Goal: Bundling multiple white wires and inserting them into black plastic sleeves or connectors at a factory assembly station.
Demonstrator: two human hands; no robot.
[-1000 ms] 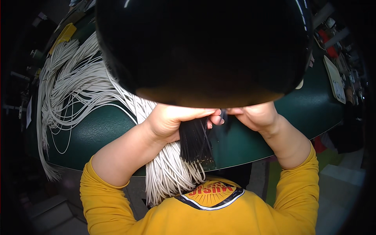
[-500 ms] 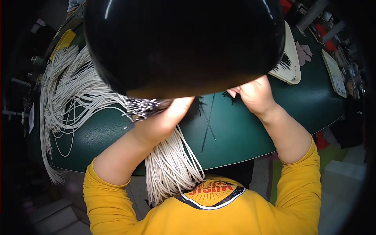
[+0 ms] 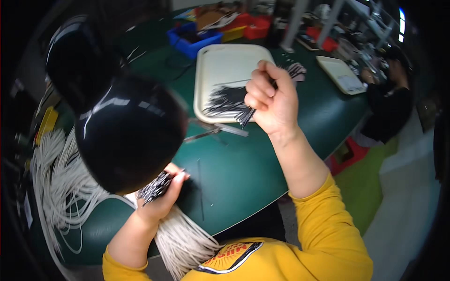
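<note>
My left hand (image 3: 161, 206) is closed round a bundle of thin black strands with silvery ends (image 3: 157, 188), partly under a black lamp shade (image 3: 131, 136). Below it, a bundle of white cables (image 3: 185, 239) runs over the table's front edge toward my lap; where it joins the hand is hidden. Raised at the near right of a cream tray (image 3: 200, 70), my right hand (image 3: 272, 98) is curled into a fist. Thin black strips (image 3: 246, 116) stick out beneath it. More black strips (image 3: 222, 99) lie loose in the tray.
Long white cables (image 3: 70, 182) are heaped at the left on the green table (image 3: 234, 173). Behind the tray stand a blue bin (image 3: 190, 47) and a red bin (image 3: 258, 28). Pliers-like tools (image 3: 229, 129) lie before the tray. Another person (image 3: 393, 103) sits at the far right, by a second tray (image 3: 340, 72).
The view has swung right, so the lamp shade appears farther left and the tray shows whole. My right hand has moved from the table beside the left hand to the tray.
</note>
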